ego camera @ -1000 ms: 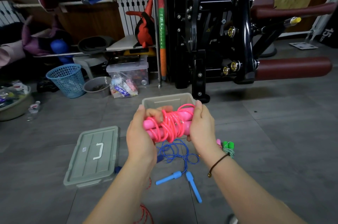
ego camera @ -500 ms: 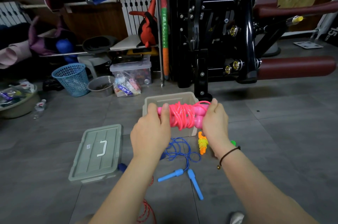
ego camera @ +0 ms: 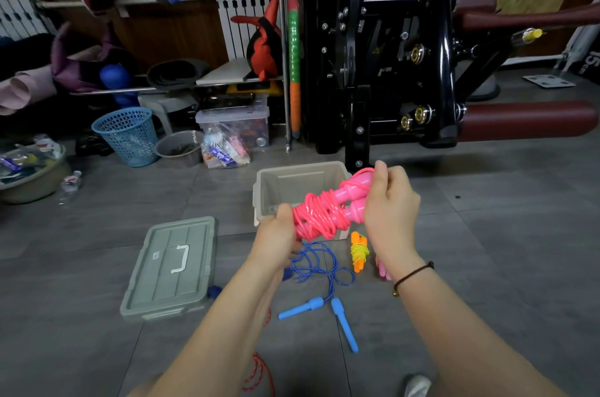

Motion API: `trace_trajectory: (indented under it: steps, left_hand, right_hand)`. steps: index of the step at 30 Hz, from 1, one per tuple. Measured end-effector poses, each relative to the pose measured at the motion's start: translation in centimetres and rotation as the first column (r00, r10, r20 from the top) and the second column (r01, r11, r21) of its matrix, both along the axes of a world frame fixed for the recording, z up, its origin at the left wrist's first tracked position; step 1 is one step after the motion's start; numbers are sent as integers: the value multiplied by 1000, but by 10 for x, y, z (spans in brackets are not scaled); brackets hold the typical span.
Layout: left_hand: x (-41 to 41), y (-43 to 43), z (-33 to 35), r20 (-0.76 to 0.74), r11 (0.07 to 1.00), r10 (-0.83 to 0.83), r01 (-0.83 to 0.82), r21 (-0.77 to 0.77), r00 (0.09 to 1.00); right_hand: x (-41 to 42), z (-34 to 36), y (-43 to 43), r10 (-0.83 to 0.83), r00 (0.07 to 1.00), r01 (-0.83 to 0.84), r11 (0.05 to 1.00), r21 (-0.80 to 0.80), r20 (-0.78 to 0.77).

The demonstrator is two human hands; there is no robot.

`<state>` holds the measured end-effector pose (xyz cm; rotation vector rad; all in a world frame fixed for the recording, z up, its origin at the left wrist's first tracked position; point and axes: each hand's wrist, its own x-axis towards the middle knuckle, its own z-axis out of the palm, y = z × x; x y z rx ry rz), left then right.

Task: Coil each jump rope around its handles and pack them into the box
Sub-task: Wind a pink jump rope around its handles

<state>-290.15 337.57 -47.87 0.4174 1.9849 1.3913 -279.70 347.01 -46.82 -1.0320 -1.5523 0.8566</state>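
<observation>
The left hand (ego camera: pixel 276 234) is closed around the lower end of the pink jump rope (ego camera: pixel 324 215), fingers curled under the handles. The right hand (ego camera: pixel 389 211) is clamped on the upper end, thumb and fingers wrapped over the rounded handle tips. Both forearms reach forward from below, and the right wrist carries a thin dark bracelet (ego camera: pixel 412 275).

The pink jump rope is a tight bundle: two smooth plastic handles side by side, with glossy cord wound many times around their middle. It is held in the air, tilted, right end higher, over the near right corner of the box (ego camera: pixel 282 185).

The box is open, grey, rectangular plastic, standing on the tiled floor (ego camera: pixel 487 266). Its ribbed lid (ego camera: pixel 172 266) lies flat to the left. A blue jump rope (ego camera: pixel 324 270) lies loose and uncoiled on the floor below the hands. A small orange and yellow coiled rope (ego camera: pixel 358 250) lies just beside the box.
</observation>
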Motion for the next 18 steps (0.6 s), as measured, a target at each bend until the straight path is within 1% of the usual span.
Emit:
trace_trajectory:
  steps: [1,3,6,7,9,12,16,18]
  left_hand:
    - [2,0,0,13,1000,-18,18,7,1000]
    - [4,2,-3,-34,999,-16,17,32,999]
    - [-1,4,-9,-235,999,42,-36,29,971]
    - [-3,3,-10,-278,999,51,-47,23,959]
    - [-6,1,-10,-296,999,48,-44,18,954]
    - [-7,-2,-10,-235,1000,14,-9,21,972]
    - [-1,-7,-4,-61,997,-17,21,74,998]
    - [-1,-9,-3,-16,997,-19,21,80,1000]
  right_hand:
    - [-1,0,2,-10,999,8,999,-41,-39]
    - [-2,-2,7,-8,994,-9,989,-147,-110]
    - [-5,-11,13,32,990,-70,958,-277,-137]
    - [-6,-13,13,43,988,-86,949,-302,-147]
    - [-7,-12,12,58,986,-102,951,-292,-154]
    - [-6,-10,12,78,989,-104,972,-211,-127]
    - [-4,-7,12,121,989,-129,987,-91,-88]
    - [-4,-7,11,155,986,-157,987,-35,-64]
